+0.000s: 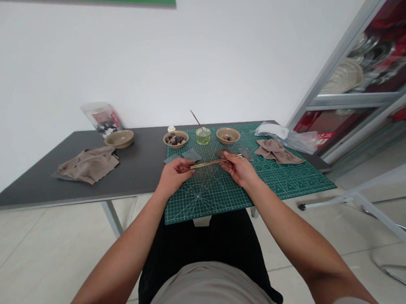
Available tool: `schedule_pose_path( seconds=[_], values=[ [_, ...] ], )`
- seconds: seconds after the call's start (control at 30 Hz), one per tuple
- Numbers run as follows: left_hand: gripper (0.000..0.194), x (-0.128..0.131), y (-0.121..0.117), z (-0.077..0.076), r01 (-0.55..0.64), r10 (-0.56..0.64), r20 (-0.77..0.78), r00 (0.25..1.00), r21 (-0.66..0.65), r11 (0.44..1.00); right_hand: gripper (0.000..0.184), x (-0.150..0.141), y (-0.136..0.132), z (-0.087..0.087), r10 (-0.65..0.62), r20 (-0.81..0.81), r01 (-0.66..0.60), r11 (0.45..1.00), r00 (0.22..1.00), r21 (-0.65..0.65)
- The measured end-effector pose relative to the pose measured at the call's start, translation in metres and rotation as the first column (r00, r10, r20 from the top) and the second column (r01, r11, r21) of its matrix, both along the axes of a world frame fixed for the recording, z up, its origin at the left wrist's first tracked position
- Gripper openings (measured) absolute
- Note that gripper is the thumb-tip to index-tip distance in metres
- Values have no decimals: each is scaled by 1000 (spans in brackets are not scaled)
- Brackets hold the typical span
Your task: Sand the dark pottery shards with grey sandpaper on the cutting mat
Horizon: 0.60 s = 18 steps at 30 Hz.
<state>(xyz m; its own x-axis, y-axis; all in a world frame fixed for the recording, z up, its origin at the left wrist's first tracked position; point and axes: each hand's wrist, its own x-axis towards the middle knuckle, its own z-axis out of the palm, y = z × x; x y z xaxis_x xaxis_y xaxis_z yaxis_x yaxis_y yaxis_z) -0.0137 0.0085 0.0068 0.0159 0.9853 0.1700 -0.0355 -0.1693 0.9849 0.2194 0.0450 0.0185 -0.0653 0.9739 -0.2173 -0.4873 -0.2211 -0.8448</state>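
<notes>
Left hand and right hand, set apart, pinch the slender wooden stick between them near opposite ends, presumably for steadiness; the cutting mat beneath likely protects the bench.

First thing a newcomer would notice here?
Probably the big green gridded mat on the table, with slim tan sticks held above it between the left hand and right hand. Next, the small clear container with yellow-green contents, beyond the hands between two tan bowls, a thin stick slanting out of it.
</notes>
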Motion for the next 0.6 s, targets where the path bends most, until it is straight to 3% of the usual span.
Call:
schedule_pose_path(
  seconds=[0.3,0.43,0.6],
  values=[
    [34,-1,-1,1,-47,47,-25,999,-8,999,14,-2,4,-1,26,22,-27,999,999,46],
    [35,-1,2,0,-81,80,-57,995,-21,996,15,8,20,19,-103,0,102,985,995,136],
    [35,1,2,1,-73,69,-117,991,-31,997,21,12,58,55,-311,44,281,904,949,323]
  ],
)
